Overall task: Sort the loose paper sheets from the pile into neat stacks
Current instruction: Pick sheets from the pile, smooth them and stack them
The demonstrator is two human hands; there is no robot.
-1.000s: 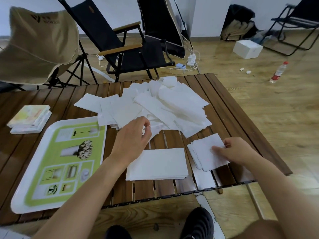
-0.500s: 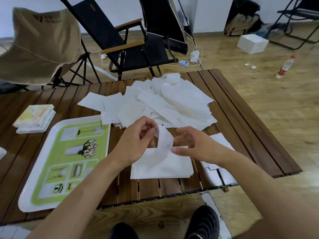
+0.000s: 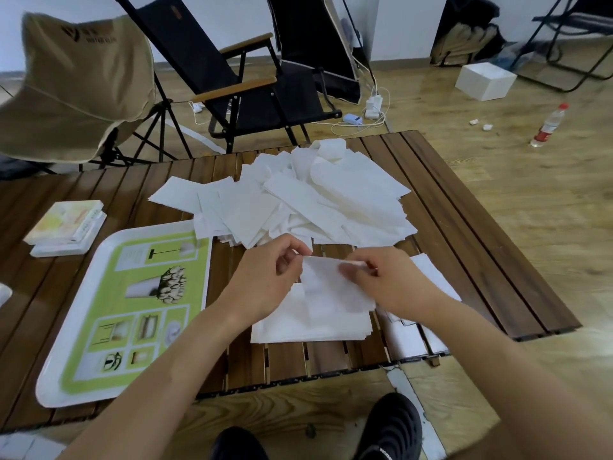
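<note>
A loose pile of white paper sheets [image 3: 298, 197] covers the middle and far side of the slatted wooden table [image 3: 464, 227]. Near the front edge lies a neat stack of larger sheets [image 3: 292, 323]. A second, smaller stack [image 3: 431, 273] lies to its right, partly hidden by my right forearm. My left hand [image 3: 265, 277] and my right hand [image 3: 384, 280] both pinch the top edge of one white sheet [image 3: 328, 287], held stretched between them just above the larger stack.
A white tray with a green printed sheet [image 3: 129, 313] sits at the front left. A small pile of booklets [image 3: 66, 224] lies further left. Folding chairs [image 3: 238, 78] stand behind the table. A white box [image 3: 486, 79] and a bottle [image 3: 549, 126] are on the floor at right.
My left hand pulled a sheet out of the pile toward the front. My right hand left the small stack and came across to grip the same sheet, which now hangs flat between both hands.
</note>
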